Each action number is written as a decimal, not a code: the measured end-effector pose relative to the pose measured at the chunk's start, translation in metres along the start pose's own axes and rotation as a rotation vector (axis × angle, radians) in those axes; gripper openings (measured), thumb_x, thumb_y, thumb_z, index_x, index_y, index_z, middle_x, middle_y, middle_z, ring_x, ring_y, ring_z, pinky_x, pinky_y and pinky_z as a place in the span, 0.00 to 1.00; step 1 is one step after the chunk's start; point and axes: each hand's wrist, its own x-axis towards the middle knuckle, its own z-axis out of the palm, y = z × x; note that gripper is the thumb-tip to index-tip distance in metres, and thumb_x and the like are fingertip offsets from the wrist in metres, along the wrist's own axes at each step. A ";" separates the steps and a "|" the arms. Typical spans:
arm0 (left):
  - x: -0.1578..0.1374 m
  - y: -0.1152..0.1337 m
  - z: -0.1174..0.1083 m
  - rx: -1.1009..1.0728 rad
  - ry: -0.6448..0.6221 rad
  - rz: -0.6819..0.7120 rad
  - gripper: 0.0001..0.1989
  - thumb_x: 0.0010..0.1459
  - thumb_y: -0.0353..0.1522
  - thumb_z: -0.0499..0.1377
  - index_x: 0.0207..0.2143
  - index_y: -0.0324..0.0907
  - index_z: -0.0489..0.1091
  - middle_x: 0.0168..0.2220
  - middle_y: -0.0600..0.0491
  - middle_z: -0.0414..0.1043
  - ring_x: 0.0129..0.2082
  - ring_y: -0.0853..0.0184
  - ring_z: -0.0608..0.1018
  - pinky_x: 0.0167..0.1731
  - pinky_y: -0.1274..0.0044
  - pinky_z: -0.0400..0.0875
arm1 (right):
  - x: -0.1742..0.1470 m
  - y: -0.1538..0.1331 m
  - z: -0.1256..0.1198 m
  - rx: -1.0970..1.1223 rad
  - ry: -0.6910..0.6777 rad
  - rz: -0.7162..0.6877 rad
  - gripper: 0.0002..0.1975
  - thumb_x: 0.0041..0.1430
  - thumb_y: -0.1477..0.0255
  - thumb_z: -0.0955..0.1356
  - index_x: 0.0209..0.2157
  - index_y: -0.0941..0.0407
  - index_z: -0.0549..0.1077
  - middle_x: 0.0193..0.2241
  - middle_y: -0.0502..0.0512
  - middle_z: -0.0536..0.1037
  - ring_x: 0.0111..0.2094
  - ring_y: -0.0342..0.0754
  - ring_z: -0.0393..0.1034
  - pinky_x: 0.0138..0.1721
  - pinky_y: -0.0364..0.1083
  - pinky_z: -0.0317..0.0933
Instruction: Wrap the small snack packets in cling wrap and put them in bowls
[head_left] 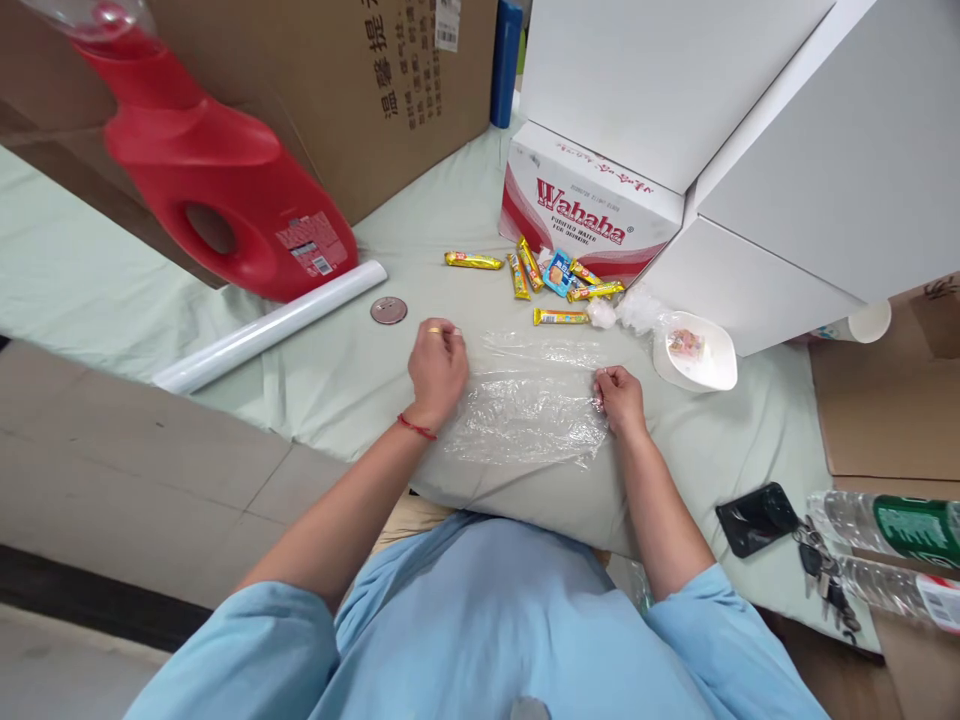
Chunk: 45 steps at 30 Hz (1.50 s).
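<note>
A sheet of clear plastic wrap (529,410) stretches between my hands, wrinkled, low over the pale green cloth. My left hand (437,372) is closed on its left edge, fingers curled under. At the opposite edge, my right hand (621,398) pinches the film between thumb and fingers. Beyond the film lie several yellow-wrapped snack sticks (561,317) and a blue packet (558,272). A white bowl (720,362) with a pink wrapped piece inside stands right of my right hand, with crumpled clear plastic (643,308) beside it.
A white roll (274,325) and a round metallic disc (388,310) lie to the left, near a big red jug (247,190). A Wahaha carton (585,205) stands behind the snacks. On the right are a black phone (756,520), keys (825,580) and plastic bottles (892,522).
</note>
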 end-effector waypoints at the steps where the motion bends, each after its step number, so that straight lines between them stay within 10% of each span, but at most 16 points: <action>1: -0.005 0.005 0.000 0.054 -0.075 0.116 0.13 0.72 0.37 0.49 0.47 0.43 0.72 0.49 0.44 0.77 0.50 0.58 0.79 0.54 0.65 0.70 | 0.001 -0.001 0.001 -0.001 -0.002 0.000 0.20 0.50 0.54 0.77 0.31 0.52 0.69 0.20 0.43 0.73 0.15 0.39 0.57 0.13 0.40 0.49; 6: -0.033 0.008 0.005 0.364 -0.484 0.382 0.28 0.76 0.42 0.43 0.68 0.41 0.66 0.74 0.39 0.61 0.76 0.49 0.59 0.73 0.46 0.43 | -0.009 -0.009 -0.005 0.077 -0.028 0.074 0.26 0.53 0.46 0.75 0.38 0.52 0.70 0.24 0.48 0.78 0.19 0.42 0.68 0.17 0.41 0.60; 11: -0.044 -0.008 0.004 0.480 -0.526 0.423 0.32 0.76 0.44 0.41 0.75 0.41 0.56 0.78 0.40 0.48 0.78 0.50 0.54 0.72 0.42 0.35 | -0.044 -0.006 -0.028 0.035 -0.228 0.147 0.42 0.38 0.55 0.84 0.53 0.50 0.70 0.29 0.48 0.82 0.29 0.49 0.77 0.28 0.44 0.70; 16: -0.037 -0.012 -0.002 0.466 -0.601 0.468 0.31 0.76 0.45 0.42 0.76 0.44 0.55 0.79 0.42 0.46 0.78 0.51 0.54 0.72 0.39 0.31 | -0.063 0.011 -0.057 -0.036 -0.227 0.174 0.33 0.39 0.51 0.83 0.43 0.55 0.76 0.25 0.49 0.77 0.25 0.47 0.72 0.28 0.46 0.68; 22: -0.034 -0.015 -0.009 0.421 -0.612 0.511 0.31 0.75 0.46 0.48 0.75 0.50 0.57 0.79 0.43 0.46 0.78 0.51 0.54 0.71 0.39 0.25 | -0.105 -0.001 -0.046 -0.606 0.104 -0.403 0.20 0.67 0.54 0.69 0.53 0.50 0.80 0.52 0.68 0.80 0.53 0.64 0.77 0.55 0.66 0.73; 27: -0.034 -0.015 -0.013 0.380 -0.620 0.515 0.30 0.74 0.44 0.50 0.76 0.52 0.56 0.79 0.44 0.46 0.78 0.50 0.55 0.71 0.38 0.25 | -0.163 0.003 -0.028 -0.844 -0.613 -0.590 0.25 0.71 0.64 0.68 0.68 0.40 0.72 0.67 0.57 0.73 0.71 0.58 0.64 0.69 0.63 0.65; 31: -0.032 -0.018 -0.015 0.349 -0.640 0.530 0.30 0.74 0.43 0.50 0.76 0.53 0.56 0.79 0.44 0.45 0.78 0.49 0.55 0.71 0.37 0.26 | -0.180 0.008 -0.059 -0.821 -0.672 -0.455 0.20 0.71 0.66 0.68 0.61 0.41 0.78 0.62 0.56 0.79 0.65 0.59 0.73 0.65 0.62 0.70; 37: -0.028 -0.021 -0.014 0.337 -0.658 0.532 0.31 0.75 0.43 0.50 0.76 0.53 0.54 0.78 0.45 0.45 0.77 0.48 0.56 0.72 0.37 0.32 | -0.101 -0.046 -0.055 -0.803 -0.229 -0.463 0.13 0.72 0.62 0.65 0.40 0.45 0.83 0.36 0.56 0.86 0.39 0.58 0.82 0.42 0.57 0.77; 45: -0.027 -0.027 -0.015 0.371 -0.642 0.596 0.32 0.74 0.43 0.51 0.77 0.56 0.51 0.78 0.45 0.46 0.77 0.50 0.57 0.73 0.40 0.34 | 0.091 -0.112 0.119 -1.274 0.011 -0.500 0.26 0.67 0.67 0.69 0.65 0.57 0.70 0.67 0.70 0.70 0.60 0.65 0.71 0.49 0.54 0.71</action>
